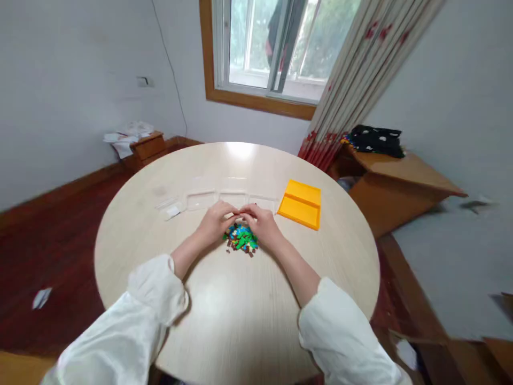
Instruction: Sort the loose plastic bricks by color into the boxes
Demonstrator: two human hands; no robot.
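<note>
On the round pale wooden table [240,310] lies a small heap of tiny coloured bricks [241,239], green, blue and brown. My left hand [214,220] and my right hand [262,222] meet just above the far side of the heap, fingertips pinched together. Whatever they pinch is too small to make out. Both arms wear white sleeves.
A yellow tray [301,204] sits to the right of my hands. Several clear plastic bags or trays [200,200] lie beyond them. A wooden cabinet [395,176] with dark cloth stands at the right, a low stool with papers [140,141] at the left wall.
</note>
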